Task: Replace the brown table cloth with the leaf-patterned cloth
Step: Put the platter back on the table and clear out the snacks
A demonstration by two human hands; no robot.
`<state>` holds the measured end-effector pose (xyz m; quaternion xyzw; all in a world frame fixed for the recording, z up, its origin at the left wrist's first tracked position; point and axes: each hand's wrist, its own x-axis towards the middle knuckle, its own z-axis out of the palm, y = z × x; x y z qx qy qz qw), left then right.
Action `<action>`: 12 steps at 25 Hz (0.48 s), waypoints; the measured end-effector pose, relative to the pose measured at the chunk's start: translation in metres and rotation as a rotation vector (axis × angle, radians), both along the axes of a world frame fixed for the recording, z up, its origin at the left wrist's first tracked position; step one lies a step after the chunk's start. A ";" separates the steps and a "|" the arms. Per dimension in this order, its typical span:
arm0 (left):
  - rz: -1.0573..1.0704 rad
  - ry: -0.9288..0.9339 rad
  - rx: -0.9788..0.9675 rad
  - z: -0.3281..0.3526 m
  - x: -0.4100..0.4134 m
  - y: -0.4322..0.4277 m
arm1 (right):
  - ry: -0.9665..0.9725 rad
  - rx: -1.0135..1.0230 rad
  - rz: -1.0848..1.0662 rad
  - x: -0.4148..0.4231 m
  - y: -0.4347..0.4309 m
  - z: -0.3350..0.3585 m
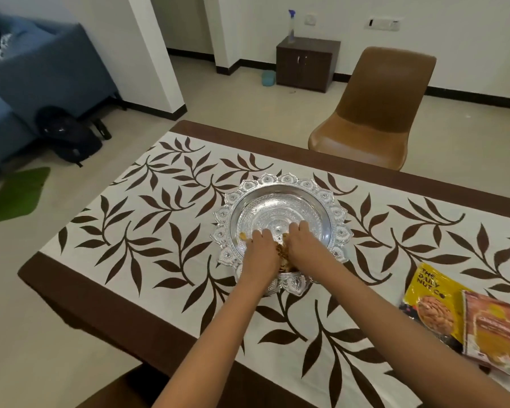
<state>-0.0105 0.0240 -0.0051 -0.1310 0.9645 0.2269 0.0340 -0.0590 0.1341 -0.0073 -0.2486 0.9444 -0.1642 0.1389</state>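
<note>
1. Bench (189, 343): dark brown top, runs from far left corner to near right; leaf cloth (147, 231) lies flat over most of it, white w/ brown leaf sprigs; brown strips show along far, left & near edges; can't tell if those strips are bare bench or a brown cloth underneath.
2. Sofa (27, 83): blue, far left on floor; black bag (68, 136) just beside its base; green mat (18, 195) on floor nearer the camera.
3. Chair (374, 110): brown, at bench's far side, seat edge close to bench.
4. Cabinet (306, 63): dark, against far wall; spray bottle (291, 26) upright on top.
5. Bowl (280, 213): silver, embossed, petal-shaped rim; sits on cloth about mid-bench; small brownish snacks (283, 251) in its near part, mostly hidden by hands.
6. Packets: yellow nut pack (430, 301) & orange pack (489, 328) lie on cloth at right, near edge; orange overlaps yellow.
7. Left hand (261, 245): inside bowl, fingers curled down into snacks; can't tell if it grips any.
8. Right hand (302, 238): inside bowl just beside left, fingers bent onto bowl's floor; grip unclear too.
</note>
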 end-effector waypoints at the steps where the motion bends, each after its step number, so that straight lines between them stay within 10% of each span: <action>1: 0.027 0.011 0.124 0.004 0.000 0.000 | -0.059 -0.085 -0.002 0.004 -0.001 0.001; 5: 0.154 0.284 0.197 0.010 -0.003 -0.030 | -0.006 -0.276 -0.040 -0.007 0.004 -0.003; 12: 0.437 0.496 0.632 0.001 -0.006 -0.048 | 0.234 -0.003 0.401 -0.013 -0.029 -0.011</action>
